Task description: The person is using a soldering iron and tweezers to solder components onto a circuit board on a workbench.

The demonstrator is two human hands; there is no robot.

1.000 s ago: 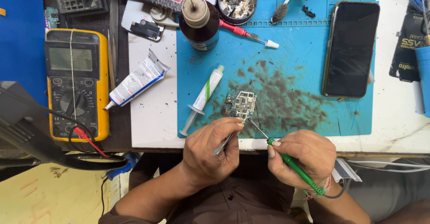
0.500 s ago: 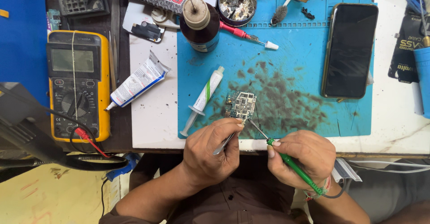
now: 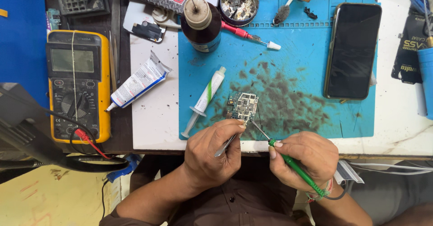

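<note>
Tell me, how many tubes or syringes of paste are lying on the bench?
2. A white squeeze tube lies on the white bench beside the yellow multimeter; a syringe lies on the blue mat, left of the circuit board. Clutter may hide others.

We see both of our forearms rising from the bottom edge, angled inward so the 2 hands sit close together without touching. Our left hand [image 3: 212,151] is curled into a loose fist, knuckles up, thumb and index finger pinched forward. Our right hand [image 3: 304,156] is curled likewise, its fingers closed in a pen-like grip, and the wrist carries a thread band. Both sleeves end above the wrists.
</note>
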